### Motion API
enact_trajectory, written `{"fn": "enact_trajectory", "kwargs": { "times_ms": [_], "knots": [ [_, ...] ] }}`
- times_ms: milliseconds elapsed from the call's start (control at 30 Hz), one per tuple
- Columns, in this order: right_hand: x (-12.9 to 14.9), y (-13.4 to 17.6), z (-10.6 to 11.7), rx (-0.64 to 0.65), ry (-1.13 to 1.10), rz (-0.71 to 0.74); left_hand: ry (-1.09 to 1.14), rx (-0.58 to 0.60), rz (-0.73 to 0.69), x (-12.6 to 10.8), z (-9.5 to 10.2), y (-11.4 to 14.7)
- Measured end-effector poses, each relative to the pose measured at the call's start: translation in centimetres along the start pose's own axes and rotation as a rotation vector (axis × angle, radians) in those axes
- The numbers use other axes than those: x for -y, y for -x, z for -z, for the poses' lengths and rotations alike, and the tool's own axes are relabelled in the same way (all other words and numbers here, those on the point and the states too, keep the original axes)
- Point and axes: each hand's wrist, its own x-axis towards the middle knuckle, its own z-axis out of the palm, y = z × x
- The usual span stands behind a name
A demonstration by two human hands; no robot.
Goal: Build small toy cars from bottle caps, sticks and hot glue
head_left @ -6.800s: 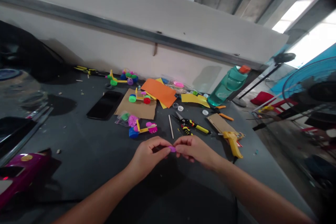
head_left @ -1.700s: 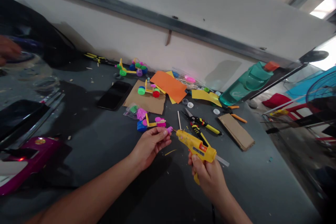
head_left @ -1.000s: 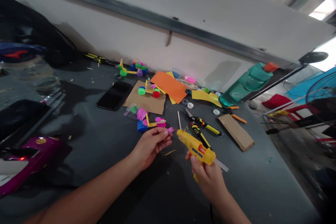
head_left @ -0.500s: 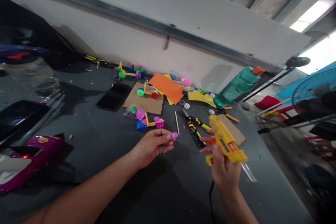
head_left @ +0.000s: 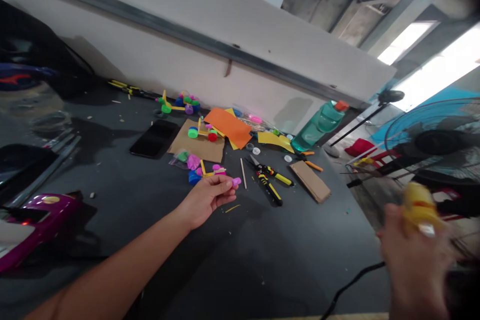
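Note:
My left hand (head_left: 207,199) pinches a small pink-purple piece (head_left: 236,181) between thumb and fingertips above the dark table. Just behind it, partly hidden by my fingers, sits a small toy car (head_left: 204,170) with blue and pink wheels. My right hand (head_left: 414,250), blurred by motion, is far out past the table's right edge. It is wrapped round a yellow glue gun (head_left: 420,205), whose black cord (head_left: 350,285) trails back over the table. Right of my left hand lie a thin white stick (head_left: 243,173) and yellow-black pliers (head_left: 269,185).
Orange paper (head_left: 229,127), cardboard (head_left: 311,181), a phone (head_left: 154,138) and more toy cars (head_left: 176,106) lie towards the wall. A teal bottle (head_left: 318,126) stands at the back right. Beyond the edge is a fan (head_left: 435,140). A purple device (head_left: 41,227) sits at the left.
My right hand has swung to the right with the glue gun, away from the pliers and beyond the table edge. My left hand keeps its pinch on the piece. The view has turned rightward.

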Motion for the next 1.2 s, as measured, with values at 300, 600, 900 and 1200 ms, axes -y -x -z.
{"fn": "enact_trajectory", "kwargs": {
  "times_ms": [300,600,900,1200],
  "knots": [
    [0.7,2.0,-11.2,0.424,0.08,0.283,-0.051,0.03,-0.043,-0.7,-0.7,0.9],
    [1.3,-1.4,-14.2,0.394,0.111,0.265,-0.043,0.004,-0.004,-0.6,-0.8,0.8],
    [4.5,-1.5,-9.4,0.343,0.089,0.423,-0.051,0.002,-0.041,-0.8,-0.7,1.0],
    [17.8,5.2,-2.3,0.632,-0.651,1.125,-0.091,0.005,-0.038,-0.5,-0.9,0.8]
  ]
}}
